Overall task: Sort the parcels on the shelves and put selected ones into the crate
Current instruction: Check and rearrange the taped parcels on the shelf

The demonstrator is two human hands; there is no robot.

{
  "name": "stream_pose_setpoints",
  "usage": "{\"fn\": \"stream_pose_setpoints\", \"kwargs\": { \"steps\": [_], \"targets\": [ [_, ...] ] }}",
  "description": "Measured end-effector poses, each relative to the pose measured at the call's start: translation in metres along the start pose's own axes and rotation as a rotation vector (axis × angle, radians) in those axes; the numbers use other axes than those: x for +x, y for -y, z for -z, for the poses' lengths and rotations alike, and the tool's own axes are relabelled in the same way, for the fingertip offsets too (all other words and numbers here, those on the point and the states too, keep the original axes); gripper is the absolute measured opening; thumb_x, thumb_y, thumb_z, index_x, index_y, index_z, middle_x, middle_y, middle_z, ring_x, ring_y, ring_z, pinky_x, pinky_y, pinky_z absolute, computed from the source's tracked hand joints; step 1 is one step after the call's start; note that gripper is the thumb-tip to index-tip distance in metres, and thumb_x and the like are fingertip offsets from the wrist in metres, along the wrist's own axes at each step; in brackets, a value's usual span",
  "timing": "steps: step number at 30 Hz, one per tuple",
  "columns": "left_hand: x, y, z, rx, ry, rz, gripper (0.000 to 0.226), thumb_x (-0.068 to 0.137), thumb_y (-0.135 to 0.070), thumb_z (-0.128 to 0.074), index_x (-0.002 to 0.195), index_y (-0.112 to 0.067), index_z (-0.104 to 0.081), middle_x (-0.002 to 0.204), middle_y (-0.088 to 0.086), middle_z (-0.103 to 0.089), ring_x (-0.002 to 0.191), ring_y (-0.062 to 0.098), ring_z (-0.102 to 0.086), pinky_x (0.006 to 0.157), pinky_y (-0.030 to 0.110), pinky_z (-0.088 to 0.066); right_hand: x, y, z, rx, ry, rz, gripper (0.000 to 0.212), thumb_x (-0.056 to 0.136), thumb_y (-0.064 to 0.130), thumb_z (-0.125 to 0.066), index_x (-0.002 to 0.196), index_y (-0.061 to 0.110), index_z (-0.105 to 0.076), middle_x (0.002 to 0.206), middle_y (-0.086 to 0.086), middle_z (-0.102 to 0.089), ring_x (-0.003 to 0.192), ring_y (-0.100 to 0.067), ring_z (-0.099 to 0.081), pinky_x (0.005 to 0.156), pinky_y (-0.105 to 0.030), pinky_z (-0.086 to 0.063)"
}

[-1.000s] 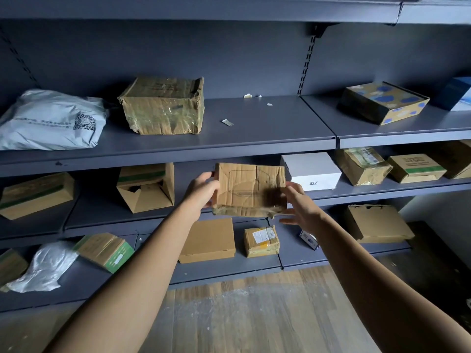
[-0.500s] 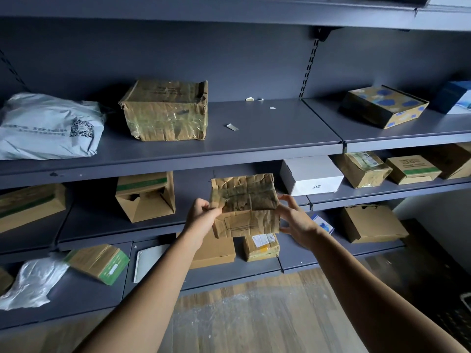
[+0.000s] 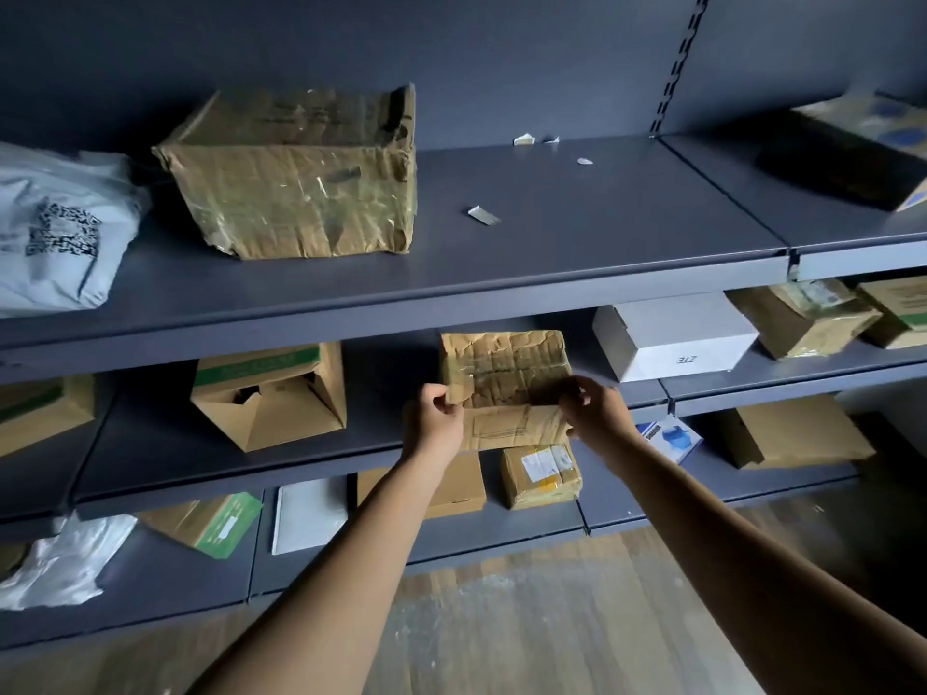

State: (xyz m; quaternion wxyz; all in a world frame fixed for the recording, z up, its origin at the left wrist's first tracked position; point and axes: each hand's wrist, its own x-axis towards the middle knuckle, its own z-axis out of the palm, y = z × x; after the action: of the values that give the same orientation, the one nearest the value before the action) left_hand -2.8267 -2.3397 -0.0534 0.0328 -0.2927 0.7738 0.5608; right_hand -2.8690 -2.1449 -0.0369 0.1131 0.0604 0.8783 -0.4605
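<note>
Both hands are on one parcel. The left hand [image 3: 434,418] grips the left edge of the crumpled, tape-wrapped brown cardboard parcel [image 3: 504,378], fingers curled round it, thumb on the near face. The right hand [image 3: 597,411] grips the right edge the same way, fingers bent over the top face. The parcel is held up in front of the front edge of the middle grey metal shelf [image 3: 200,464], tilted so I see both its top and its near side. I cannot tell if it touches the shelf.

On that middle shelf:
- An open brown cardboard box with a green stripe [image 3: 271,398] sits left of the parcel.
- A white rectangular box with printed letters [image 3: 672,338] sits right of it.
- More taped brown boxes [image 3: 802,318] sit toward the right end.

On the upper grey shelf [image 3: 552,253]:
- A big battered cardboard box covered in shiny tape [image 3: 296,183] stands left of centre.
- A grey plastic mailer bag with a black QR code [image 3: 55,228] lies at the left end.
- Small paper scraps [image 3: 484,215] lie mid-shelf and near the back edge.

On the bottom shelf [image 3: 652,509]:
- A small taped box with a white label [image 3: 542,474] lies just below the parcel.
- A flat plain brown box [image 3: 461,486] lies beside it, partly behind the left forearm.
- A blue-and-white carton [image 3: 669,438] shows behind the right forearm.
- A white plastic bag [image 3: 60,564] lies at the far left.

The wood-pattern floor [image 3: 501,619] runs below.
</note>
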Motion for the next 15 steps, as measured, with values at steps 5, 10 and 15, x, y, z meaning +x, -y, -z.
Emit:
{"fn": "stream_pose_setpoints", "kwargs": {
  "steps": [5, 10, 15],
  "targets": [
    [0.029, -0.009, -0.027, -0.088, 0.008, 0.035, 0.045, 0.093, -0.005, -0.044, 0.135, -0.019, -0.052, 0.125, 0.012, -0.061, 0.110, 0.031, -0.061, 0.085, 0.032, -0.051, 0.043, -0.015, -0.003, -0.024, 0.020, 0.101, 0.036, 0.089, 0.006, -0.046, 0.116, 0.023, -0.065, 0.101, -0.010, -0.068, 0.068, -0.013, -0.055, 0.051, -0.022, -0.041],
    [0.042, -0.029, -0.046, -0.148, -0.016, 0.051, 0.063, 0.093, -0.006, -0.039, 0.152, -0.025, -0.023, 0.147, 0.001, -0.043, 0.124, 0.025, -0.051, 0.100, 0.035, -0.043, 0.059, -0.017, -0.010, -0.034, 0.001, 0.199, 0.062, 0.083, -0.005, -0.049, 0.140, 0.017, -0.040, 0.137, -0.008, -0.044, 0.122, -0.022, -0.050, 0.088, -0.027, -0.046],
    [0.025, -0.025, -0.042, -0.126, 0.009, 0.123, 0.069, 0.093, -0.012, -0.048, 0.152, -0.029, -0.018, 0.148, 0.002, -0.035, 0.112, 0.020, -0.052, 0.097, 0.036, -0.047, 0.036, -0.003, -0.023, -0.106, 0.008, 0.258, 0.071, 0.084, -0.005, -0.047, 0.150, 0.013, -0.030, 0.156, -0.010, -0.023, 0.135, -0.028, -0.038, 0.108, -0.034, -0.038]
  ]
}}
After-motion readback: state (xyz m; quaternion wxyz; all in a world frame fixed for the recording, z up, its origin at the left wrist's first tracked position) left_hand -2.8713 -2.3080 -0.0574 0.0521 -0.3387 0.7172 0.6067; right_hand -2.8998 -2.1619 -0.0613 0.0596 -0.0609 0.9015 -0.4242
